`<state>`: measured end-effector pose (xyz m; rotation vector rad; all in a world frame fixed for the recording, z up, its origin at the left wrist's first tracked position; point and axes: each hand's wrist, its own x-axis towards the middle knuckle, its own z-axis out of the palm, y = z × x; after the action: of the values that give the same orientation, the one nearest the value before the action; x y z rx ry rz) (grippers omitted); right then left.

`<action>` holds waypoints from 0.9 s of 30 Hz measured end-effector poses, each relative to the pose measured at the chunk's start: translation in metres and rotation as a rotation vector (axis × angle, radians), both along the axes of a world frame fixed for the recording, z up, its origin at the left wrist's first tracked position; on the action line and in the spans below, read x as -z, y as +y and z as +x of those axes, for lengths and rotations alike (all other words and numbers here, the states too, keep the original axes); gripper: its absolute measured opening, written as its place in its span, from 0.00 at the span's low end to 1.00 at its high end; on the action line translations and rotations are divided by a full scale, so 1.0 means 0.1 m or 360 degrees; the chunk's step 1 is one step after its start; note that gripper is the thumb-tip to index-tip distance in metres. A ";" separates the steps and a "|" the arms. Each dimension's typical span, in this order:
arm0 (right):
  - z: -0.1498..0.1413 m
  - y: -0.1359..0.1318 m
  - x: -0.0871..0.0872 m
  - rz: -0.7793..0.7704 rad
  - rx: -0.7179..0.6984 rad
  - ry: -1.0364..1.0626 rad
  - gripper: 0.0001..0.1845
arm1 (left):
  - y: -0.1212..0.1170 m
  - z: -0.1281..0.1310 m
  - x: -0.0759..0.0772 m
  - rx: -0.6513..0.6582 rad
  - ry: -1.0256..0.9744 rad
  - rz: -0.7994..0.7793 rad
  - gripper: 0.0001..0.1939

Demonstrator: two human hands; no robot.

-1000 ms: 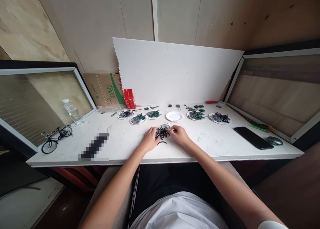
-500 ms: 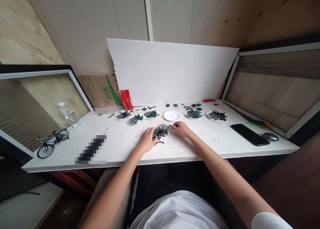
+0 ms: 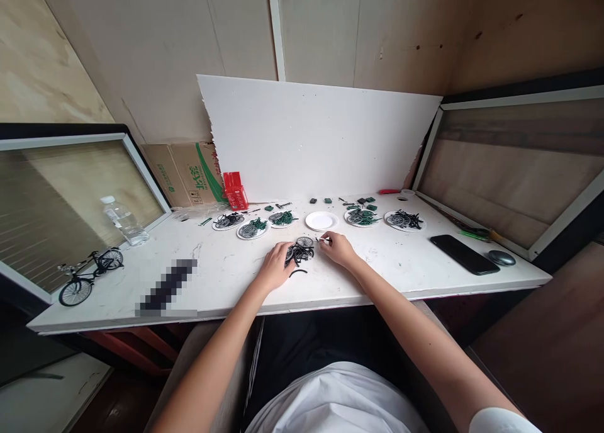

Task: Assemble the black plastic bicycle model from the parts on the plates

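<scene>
A small pile of black model-bicycle parts with two spoked wheels (image 3: 301,250) lies on the white table (image 3: 401,263) in front of me. My left hand (image 3: 274,266) rests against the pile's left side, fingers curled on the parts. My right hand (image 3: 336,247) sits just right of the pile and pinches a tiny part between thumb and forefinger. A curved black strip (image 3: 299,272) lies just in front of the pile. An empty white paper plate (image 3: 321,221) stands behind it.
Several paper plates with green and black parts (image 3: 253,229) (image 3: 404,219) line the back. A finished model bicycle (image 3: 87,274) and water bottle (image 3: 121,220) stand left. A red box (image 3: 234,191), a black phone (image 3: 464,253) and a mouse (image 3: 501,257) are also here.
My right hand has drawn a little away from the pile to its right, still pinching a small part. The left hand stays on the pile. The camera has shifted slightly.
</scene>
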<state>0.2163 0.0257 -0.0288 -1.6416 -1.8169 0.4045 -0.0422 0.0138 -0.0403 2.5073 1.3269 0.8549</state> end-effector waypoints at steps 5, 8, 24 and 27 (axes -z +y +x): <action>-0.02 -0.02 0.04 0.0055 -0.0160 -0.0056 0.12 | 0.02 0.00 0.03 -0.0027 0.0006 -0.0015 0.29; -0.03 -0.04 0.04 0.0077 -0.0244 -0.0081 0.12 | 0.03 0.00 0.04 -0.0048 0.0020 -0.0043 0.30; -0.06 -0.01 0.09 0.0121 -0.0402 -0.0107 0.15 | -0.01 0.04 0.00 -0.0368 0.0149 -0.0033 0.24; -0.06 -0.01 0.09 0.0112 -0.0370 -0.0121 0.14 | -0.01 0.05 0.00 -0.0367 0.0158 -0.0060 0.24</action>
<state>0.2104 0.0248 -0.0380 -1.4202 -2.0640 0.3782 -0.0376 0.0127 -0.0400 2.4291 1.6736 0.7475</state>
